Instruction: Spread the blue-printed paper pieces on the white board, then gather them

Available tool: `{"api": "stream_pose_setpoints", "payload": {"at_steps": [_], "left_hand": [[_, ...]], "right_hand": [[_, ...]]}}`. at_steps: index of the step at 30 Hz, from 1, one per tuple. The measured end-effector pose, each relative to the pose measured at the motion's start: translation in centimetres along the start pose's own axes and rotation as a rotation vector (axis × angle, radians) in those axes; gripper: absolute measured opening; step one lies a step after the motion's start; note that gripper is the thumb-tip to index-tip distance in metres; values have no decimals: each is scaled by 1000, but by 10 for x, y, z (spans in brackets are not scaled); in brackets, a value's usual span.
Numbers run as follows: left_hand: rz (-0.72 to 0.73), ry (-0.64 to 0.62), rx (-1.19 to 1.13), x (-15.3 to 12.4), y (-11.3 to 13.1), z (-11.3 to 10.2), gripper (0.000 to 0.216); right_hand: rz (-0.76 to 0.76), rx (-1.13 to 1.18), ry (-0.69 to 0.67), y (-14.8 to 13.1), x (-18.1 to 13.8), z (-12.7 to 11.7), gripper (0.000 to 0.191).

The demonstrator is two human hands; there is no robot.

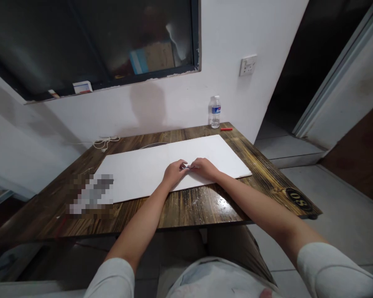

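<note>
A white board (pixel 143 169) lies flat on the wooden table. Over its near middle part, my left hand (pixel 174 171) and my right hand (pixel 204 169) meet with curled fingers. Between the fingertips shows a small, thin, dark item (pixel 189 167), too small to name. The right fingers are pinched together at one end of it. The left thumb and fingers close in at its other end, with a bit of light showing between them. Both palms face down and hide most of what is held.
On the dark wooden table (pixel 186 211), a water bottle (pixel 215 112) stands at the back right beside a red stick-like item (pixel 226 129). A white cable (pixel 104 142) lies coiled at the back left. The board's left end is blurred out. A socket (pixel 248 65) is on the wall.
</note>
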State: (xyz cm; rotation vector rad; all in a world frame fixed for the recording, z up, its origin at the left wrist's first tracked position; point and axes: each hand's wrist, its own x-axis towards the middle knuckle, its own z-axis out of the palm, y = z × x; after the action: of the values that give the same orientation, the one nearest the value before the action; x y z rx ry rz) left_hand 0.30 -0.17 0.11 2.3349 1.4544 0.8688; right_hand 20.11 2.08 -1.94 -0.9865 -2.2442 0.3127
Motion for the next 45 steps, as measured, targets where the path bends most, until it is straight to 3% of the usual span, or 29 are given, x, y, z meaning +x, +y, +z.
{"api": "stream_pose_setpoints", "payload": {"at_steps": [2, 9, 16, 19, 22, 27, 37, 45], "left_hand": [[1, 1, -1, 1, -1, 0, 10], [-20, -1, -63, 1, -1, -1, 10], [-259, 111, -557, 2, 3, 2, 26], [-325, 155, -736, 3, 6, 2, 33], [-367, 182, -852, 4, 9, 1, 37], [-440, 83, -1029, 3, 9, 3, 41], [-451, -47, -973, 2, 5, 1, 38], [-312, -93, -1012, 2, 6, 2, 53]], "right_hand": [[-6, 16, 4, 0, 0, 1, 10], [14, 153, 50, 0, -2, 1, 11], [193, 665, 224, 8, 6, 6, 35], [223, 811, 192, 5, 9, 8, 46], [264, 813, 102, -2, 8, 10, 36], [357, 898, 95, -6, 4, 8, 29], [376, 1037, 91, -8, 3, 6, 24], [407, 1198, 4, -12, 1, -3, 24]]}}
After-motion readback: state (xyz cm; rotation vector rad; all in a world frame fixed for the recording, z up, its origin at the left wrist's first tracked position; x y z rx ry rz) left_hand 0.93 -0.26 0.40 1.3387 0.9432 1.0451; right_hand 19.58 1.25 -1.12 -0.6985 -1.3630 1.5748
